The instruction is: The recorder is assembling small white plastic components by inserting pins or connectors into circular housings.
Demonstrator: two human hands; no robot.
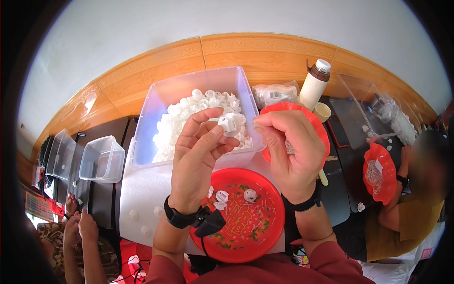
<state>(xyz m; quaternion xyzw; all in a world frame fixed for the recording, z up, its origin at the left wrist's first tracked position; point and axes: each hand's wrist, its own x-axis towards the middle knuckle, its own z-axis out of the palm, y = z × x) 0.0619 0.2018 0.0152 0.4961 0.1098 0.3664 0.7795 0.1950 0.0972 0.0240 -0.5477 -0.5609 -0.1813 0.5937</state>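
Left hand (195, 154) has a white plastic piece (229, 123) gripped in its fingertips, up in front of the clear bin (191, 81), with part of the piece covered by fingers. Right hand (297, 156) is just beside it, fingertips pinched, but I can't tell if they're grasping anything (way too small to make out). It also blocks a chunk of the red bowl (323, 136). The black box (211, 223) at the left wrist hides some of the red tray (273, 203).
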